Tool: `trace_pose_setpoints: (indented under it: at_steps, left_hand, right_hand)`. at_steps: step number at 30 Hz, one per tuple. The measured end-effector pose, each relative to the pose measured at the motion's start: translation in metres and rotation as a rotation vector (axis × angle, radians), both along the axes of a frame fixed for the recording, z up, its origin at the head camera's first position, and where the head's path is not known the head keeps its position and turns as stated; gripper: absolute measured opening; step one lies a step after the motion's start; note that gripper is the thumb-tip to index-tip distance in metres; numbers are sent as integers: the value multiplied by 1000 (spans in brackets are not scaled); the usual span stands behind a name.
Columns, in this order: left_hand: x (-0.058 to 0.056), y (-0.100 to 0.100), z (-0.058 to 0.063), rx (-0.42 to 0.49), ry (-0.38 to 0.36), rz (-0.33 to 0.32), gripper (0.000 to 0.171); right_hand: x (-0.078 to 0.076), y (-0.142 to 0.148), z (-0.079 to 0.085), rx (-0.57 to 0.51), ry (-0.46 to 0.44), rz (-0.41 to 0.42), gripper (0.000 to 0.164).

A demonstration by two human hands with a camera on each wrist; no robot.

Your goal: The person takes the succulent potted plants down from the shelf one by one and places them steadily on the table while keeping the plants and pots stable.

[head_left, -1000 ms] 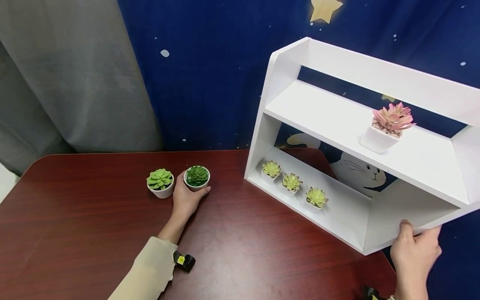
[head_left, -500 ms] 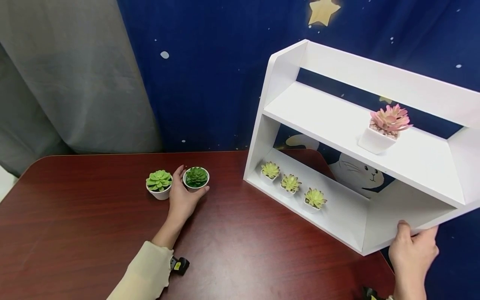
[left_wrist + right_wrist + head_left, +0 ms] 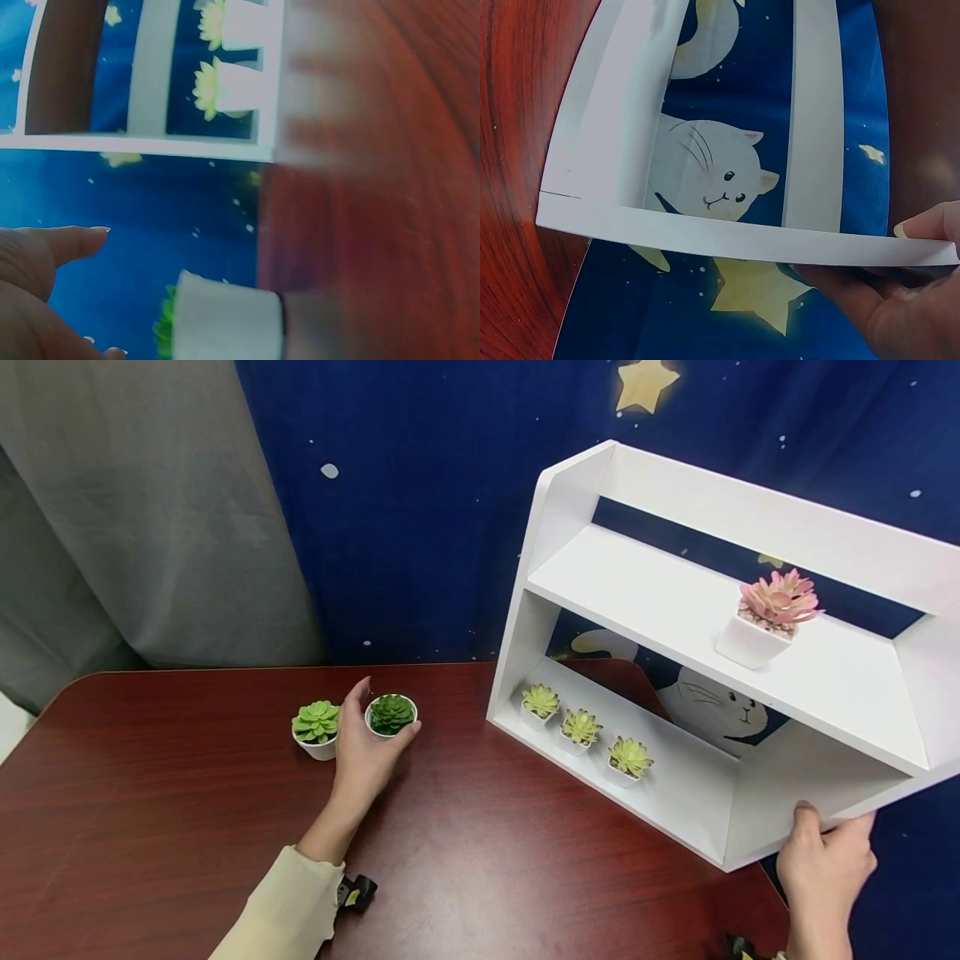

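My left hand (image 3: 363,756) is around the near left side of a dark green succulent (image 3: 392,715) in a white pot, thumb and fingers spread. In the left wrist view, a gap shows between its thumb and a white pot (image 3: 229,322). Just left of that hand, a lighter green potted succulent (image 3: 316,723) stands on the table. My right hand (image 3: 825,868) grips the right side panel of a white two-tier shelf (image 3: 630,585); its thumb is on the inner face in the head view.
Three small yellow-green succulents (image 3: 581,727) in white pots stand on the lower tier. A pink succulent (image 3: 780,597) in a white pot is on the upper tier. The shelf stands at an angle on the brown table (image 3: 187,802), before a blue curtain (image 3: 420,510).
My left hand has loosened from the dark green succulent's pot and drawn slightly left, its fingers spreading. The right hand stays on the shelf.
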State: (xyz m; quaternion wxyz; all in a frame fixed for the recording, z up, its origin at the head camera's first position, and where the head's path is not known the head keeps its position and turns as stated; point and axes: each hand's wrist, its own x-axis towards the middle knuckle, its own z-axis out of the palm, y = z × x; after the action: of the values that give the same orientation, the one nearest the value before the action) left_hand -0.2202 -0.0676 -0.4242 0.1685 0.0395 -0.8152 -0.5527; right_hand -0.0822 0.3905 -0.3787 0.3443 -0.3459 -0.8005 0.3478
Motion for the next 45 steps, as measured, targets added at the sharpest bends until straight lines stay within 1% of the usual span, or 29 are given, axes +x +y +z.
trace_pose_setpoints:
  at_steps: [6,13,15,18,21,27,29,34,37,41,45]
  left_hand:
    - [7,14,21,41,39,-76,84]
    - [13,28,41,11,77,-178,72]
    - [14,32,47,20,90,-210,68]
    - [14,39,55,45,118,-258,60]
    - [13,47,63,62,157,-302,55]
    - [10,65,80,76,212,-385,53]
    - [10,72,86,66,221,-415,53]
    - [10,88,104,5,247,-468,53]
    - [11,100,115,-10,265,-506,53]
    - [15,116,131,-36,282,-559,52]
    - [19,129,149,-92,318,-585,53]
  right_hand:
    - [1,0,-1,-2,-2,1,48]
    - [0,-1,-1,3,3,0,48]
    - [0,-1,-1,4,5,3,49]
    - [0,-1,-1,6,12,5,49]
    - [0,-1,-1,12,21,5,49]
    - [-1,-2,0,28,31,11,49]
    - [-1,-1,0,33,32,16,49]
    - [-1,0,1,34,24,14,49]
    - [0,0,2,32,21,13,49]
    - [2,0,1,27,9,10,47]
    - [2,1,-1,25,4,14,47]
